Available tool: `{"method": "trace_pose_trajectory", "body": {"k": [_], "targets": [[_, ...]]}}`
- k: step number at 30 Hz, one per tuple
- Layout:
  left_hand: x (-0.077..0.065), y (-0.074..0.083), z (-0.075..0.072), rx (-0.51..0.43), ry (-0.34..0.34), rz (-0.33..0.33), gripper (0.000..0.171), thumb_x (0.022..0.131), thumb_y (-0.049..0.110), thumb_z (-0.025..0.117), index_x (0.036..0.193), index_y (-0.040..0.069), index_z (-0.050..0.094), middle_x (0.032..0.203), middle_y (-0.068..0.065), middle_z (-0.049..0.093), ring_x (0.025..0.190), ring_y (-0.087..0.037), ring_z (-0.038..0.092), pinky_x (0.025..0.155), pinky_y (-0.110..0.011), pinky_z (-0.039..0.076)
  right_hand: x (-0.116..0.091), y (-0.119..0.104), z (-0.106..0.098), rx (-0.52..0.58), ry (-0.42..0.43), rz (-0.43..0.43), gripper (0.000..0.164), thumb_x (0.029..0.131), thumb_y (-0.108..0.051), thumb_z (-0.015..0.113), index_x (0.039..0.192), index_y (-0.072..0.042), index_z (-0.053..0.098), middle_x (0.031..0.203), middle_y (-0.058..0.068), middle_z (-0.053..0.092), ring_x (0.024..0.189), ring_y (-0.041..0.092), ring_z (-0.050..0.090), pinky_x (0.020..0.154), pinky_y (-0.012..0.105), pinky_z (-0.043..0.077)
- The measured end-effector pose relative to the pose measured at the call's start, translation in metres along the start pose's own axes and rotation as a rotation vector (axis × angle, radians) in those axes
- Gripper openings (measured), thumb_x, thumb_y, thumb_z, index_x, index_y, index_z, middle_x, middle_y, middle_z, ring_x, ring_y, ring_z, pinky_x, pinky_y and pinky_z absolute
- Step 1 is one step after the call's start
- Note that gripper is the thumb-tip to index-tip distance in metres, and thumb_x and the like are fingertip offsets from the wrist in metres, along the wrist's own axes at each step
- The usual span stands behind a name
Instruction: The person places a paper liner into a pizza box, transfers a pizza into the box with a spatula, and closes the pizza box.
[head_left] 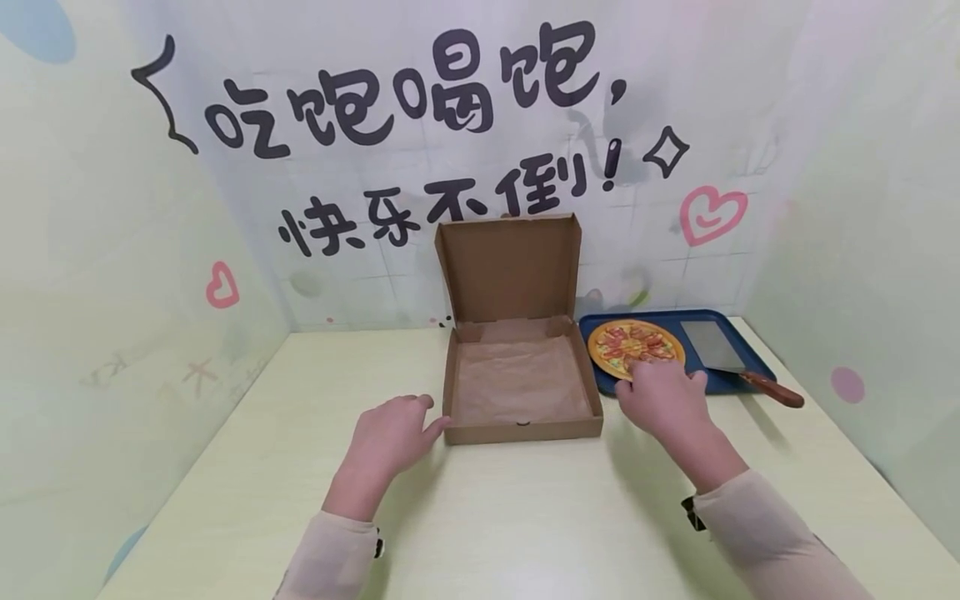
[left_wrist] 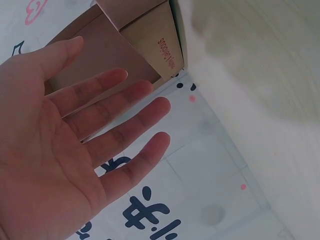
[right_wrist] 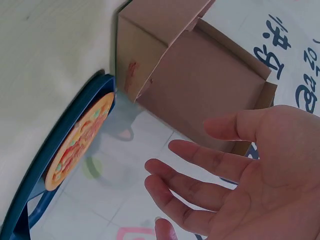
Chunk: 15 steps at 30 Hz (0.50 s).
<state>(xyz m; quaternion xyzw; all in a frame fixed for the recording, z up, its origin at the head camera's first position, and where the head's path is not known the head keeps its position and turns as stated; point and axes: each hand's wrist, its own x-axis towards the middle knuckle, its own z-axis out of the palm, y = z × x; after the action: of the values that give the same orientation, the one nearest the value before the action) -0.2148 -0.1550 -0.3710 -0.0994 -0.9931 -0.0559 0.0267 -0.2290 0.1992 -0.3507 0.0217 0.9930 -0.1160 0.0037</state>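
Note:
A cardboard pizza box [head_left: 522, 431] stands with its lid [head_left: 514, 271] raised and brown paper [head_left: 525, 379] lining its base. My left hand [head_left: 392, 433] is beside the box's near left corner, thumb at the corner. Its fingers spread loosely and hold nothing in the left wrist view. To the right of the box, a round pizza [head_left: 618, 337] with toppings lies on a blue tray [head_left: 716, 383]. Above the near edge of the tray hovers my right hand [head_left: 663, 400], which overlaps the pizza's near edge in the head view. Loosely bent fingers [right_wrist: 200, 155] hold nothing.
A spatula [head_left: 712, 346] with a broad metal blade lies on the tray's right side, its wooden handle [head_left: 776, 389] sticking out past the rim. The pale table [head_left: 510, 517] meets a printed backdrop [head_left: 337, 192] behind and at both sides.

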Motion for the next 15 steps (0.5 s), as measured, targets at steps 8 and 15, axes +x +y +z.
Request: {"method": "trace_pose_trajectory", "body": {"k": [8, 15], "targets": [[-0.003, -0.004, -0.003, -0.008, -0.003, -0.006, 0.042, 0.104, 0.042, 0.067, 0.126, 0.007, 0.073, 0.117, -0.010, 0.079, 0.100, -0.031, 0.076, 0.074, -0.049, 0.061, -0.001, 0.025, -0.011, -0.079, -0.008, -0.011, 0.042, 0.105, -0.031, 0.053, 0.125, 0.001, 0.069, 0.129, 0.032, 0.066, 0.114, 0.053, 0.055, 0.100, 0.081, 0.034], [-0.005, -0.009, -0.004, -0.034, -0.005, -0.010, 0.043, 0.105, 0.040, 0.066, 0.131, 0.006, 0.071, 0.123, -0.012, 0.078, 0.109, -0.034, 0.076, 0.080, -0.053, 0.061, 0.002, 0.050, -0.018, -0.101, 0.009, -0.008, 0.032, 0.103, -0.029, 0.054, 0.104, -0.001, 0.069, 0.107, 0.027, 0.068, 0.107, 0.052, 0.056, 0.096, 0.082, 0.034]]}}
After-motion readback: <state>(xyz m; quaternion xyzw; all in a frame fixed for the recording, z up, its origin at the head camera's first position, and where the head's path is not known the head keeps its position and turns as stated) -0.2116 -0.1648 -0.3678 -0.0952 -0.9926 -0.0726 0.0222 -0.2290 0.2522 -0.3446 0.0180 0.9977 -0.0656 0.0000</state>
